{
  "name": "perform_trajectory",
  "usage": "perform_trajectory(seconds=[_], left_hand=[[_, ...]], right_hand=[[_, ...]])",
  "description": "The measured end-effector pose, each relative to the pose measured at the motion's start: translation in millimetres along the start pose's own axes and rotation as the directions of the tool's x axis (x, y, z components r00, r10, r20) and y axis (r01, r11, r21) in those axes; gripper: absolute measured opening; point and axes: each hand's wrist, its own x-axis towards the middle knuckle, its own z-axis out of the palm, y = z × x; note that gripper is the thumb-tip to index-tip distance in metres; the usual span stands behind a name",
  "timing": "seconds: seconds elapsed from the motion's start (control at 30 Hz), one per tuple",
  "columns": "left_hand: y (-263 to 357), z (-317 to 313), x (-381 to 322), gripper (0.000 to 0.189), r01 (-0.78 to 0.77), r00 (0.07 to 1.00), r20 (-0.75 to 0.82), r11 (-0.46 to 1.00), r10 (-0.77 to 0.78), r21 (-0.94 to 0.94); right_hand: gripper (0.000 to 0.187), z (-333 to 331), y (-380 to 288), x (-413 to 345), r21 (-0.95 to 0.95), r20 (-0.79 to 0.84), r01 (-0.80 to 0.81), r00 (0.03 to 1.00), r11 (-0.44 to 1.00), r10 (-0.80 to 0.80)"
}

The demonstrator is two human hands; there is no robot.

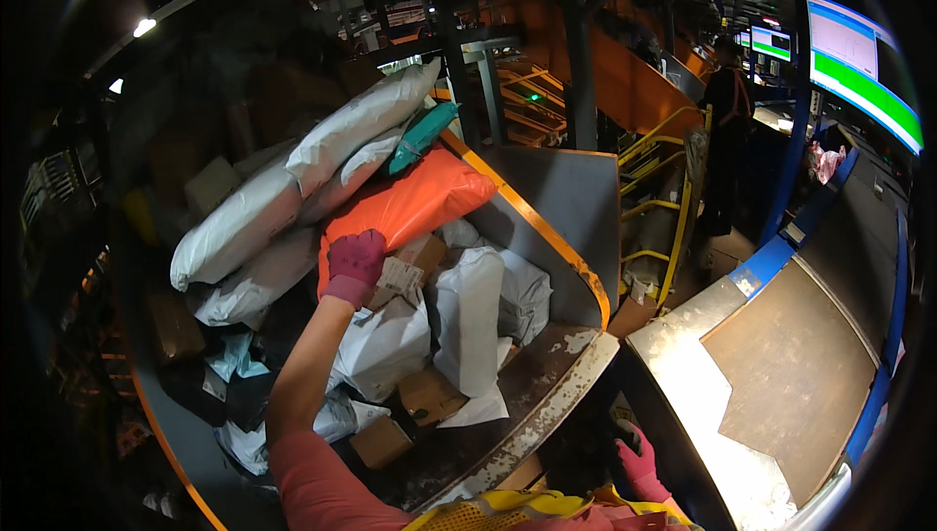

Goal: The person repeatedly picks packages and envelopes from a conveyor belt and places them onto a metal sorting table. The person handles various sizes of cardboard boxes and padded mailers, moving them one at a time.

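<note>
My left hand (356,260), in a pink glove, grips the near lower corner of an orange plastic mailer bag (417,198) on a heap of parcels. Long white poly mailers (366,125) and a teal mailer (423,137) lie beyond and to the left of it. Just under the orange bag is a cardboard box with a label (406,271); white wrapped packages (468,319) and small cardboard boxes (381,442) are nearer. My right hand (638,458), gloved in pink, hangs low beside the conveyor, its fingers partly curled; whether it holds anything is unclear.
The chute's worn metal lip (527,421) and orange-edged side wall (556,216) bound the heap. To the right runs a conveyor (798,377) with blue rails. Behind are yellow steps with railings (651,209), a person in dark clothes (726,136) and lit screens (864,70).
</note>
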Motion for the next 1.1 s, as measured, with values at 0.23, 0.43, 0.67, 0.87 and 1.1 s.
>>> perform_trajectory(seconds=[0.23, 0.43, 0.67, 0.87, 1.1], left_hand=[[-1, -21, 7, 0.004, 0.024, 0.996, -0.084, 0.988, -0.037, -0.155], [12, -150, -25, 0.023, -0.134, 0.911, -0.403, 0.987, 0.087, -0.09], [-107, -246, 35, 0.018, -0.021, 0.905, -0.194, 0.416, -0.378, -0.909], [-147, -193, 0, 0.046, 0.545, 0.79, 0.114, 0.603, -0.603, -0.582], [-1, -36, -173, 0.045, 0.642, 0.764, 0.378, 0.674, -0.523, -0.365]], right_hand=[[0.043, 43, -50, 63, 0.094, 0.306, 0.181, 0.931, 0.979, -0.201], [0.045, 91, -103, 109, -0.007, 0.324, 0.316, 0.898, 0.949, -0.296], [0.083, 164, -167, 177, 0.135, 0.228, 0.375, 0.889, 0.917, -0.397], [0.083, 186, -160, 170, 0.596, 0.662, -0.348, 0.722, 0.723, -0.198], [0.054, 86, -70, 115, 0.664, 0.551, -0.499, 0.83, 0.556, 0.087]])
